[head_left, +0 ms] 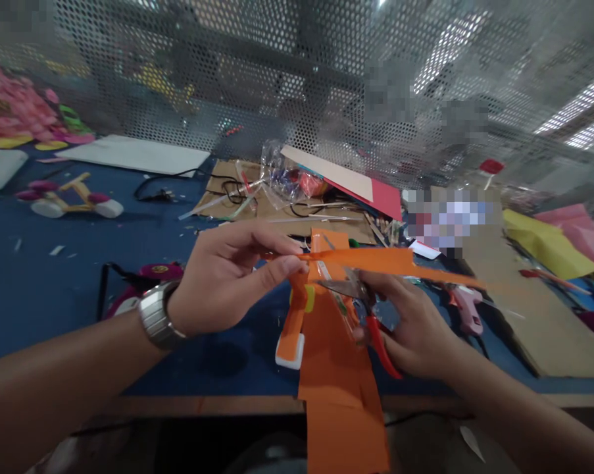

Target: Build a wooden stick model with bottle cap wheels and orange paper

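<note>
My left hand [232, 276], with a metal watch at the wrist, pinches one end of a narrow orange paper strip [375, 261] between thumb and fingers. The strip stretches to the right, its far end blurred. My right hand [415, 322] grips red-handled scissors [383, 347], whose blades point left just under the strip. Whether the blades touch the paper, I cannot tell. Beneath both hands a long orange sheet [339, 368] hangs over the table's front edge. Beside it stands a small white piece [291, 352] with an orange strip on it.
A pink glue gun [467, 309] lies right of my right hand, near a large cardboard sheet [553, 316]. Behind are cardboard with scraps, a red sheet [388, 197] and a black cable [153, 196]. A small wheeled model [72, 201] sits left. Perforated metal [257, 79] borders the back.
</note>
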The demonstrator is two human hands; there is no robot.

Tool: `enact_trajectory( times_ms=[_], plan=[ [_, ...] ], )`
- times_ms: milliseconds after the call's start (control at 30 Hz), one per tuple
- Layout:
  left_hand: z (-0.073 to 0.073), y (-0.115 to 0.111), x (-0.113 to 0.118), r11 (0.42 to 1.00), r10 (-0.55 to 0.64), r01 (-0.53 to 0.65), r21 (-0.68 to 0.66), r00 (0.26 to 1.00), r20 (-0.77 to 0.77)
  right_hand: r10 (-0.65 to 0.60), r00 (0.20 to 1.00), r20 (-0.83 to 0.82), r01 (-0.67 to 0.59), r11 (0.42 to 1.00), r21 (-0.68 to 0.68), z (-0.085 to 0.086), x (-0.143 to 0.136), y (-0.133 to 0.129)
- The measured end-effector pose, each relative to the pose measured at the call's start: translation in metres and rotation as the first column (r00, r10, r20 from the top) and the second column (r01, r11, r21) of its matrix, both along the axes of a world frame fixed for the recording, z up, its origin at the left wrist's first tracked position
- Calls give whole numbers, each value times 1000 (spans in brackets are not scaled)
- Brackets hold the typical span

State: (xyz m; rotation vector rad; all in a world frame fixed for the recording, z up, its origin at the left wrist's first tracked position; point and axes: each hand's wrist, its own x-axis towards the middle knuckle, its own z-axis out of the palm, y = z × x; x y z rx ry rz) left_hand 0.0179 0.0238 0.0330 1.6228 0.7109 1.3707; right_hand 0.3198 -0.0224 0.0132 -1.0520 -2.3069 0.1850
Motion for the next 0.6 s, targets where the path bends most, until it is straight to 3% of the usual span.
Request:
enact_trajectory(
  times_ms=[133, 367, 500, 600],
  plan=[
    [-1, -5, -1, 991, 15, -4, 135, 997, -78, 54, 996, -72, -51, 998, 43, -11, 0, 9],
    [-2, -5, -1, 974, -44, 61, 220, 996, -84, 83, 994, -75, -81, 996, 33, -29, -1, 11],
    [-5, 0, -2, 915, -105, 135, 379, 989, -100, 77, 994, -82, -69, 993, 97, -32, -6, 11],
    [-8, 3, -3, 895, -122, 153, 420, 988, -100, 89, 992, -88, -82, 993, 85, -31, -8, 10]
  ],
)
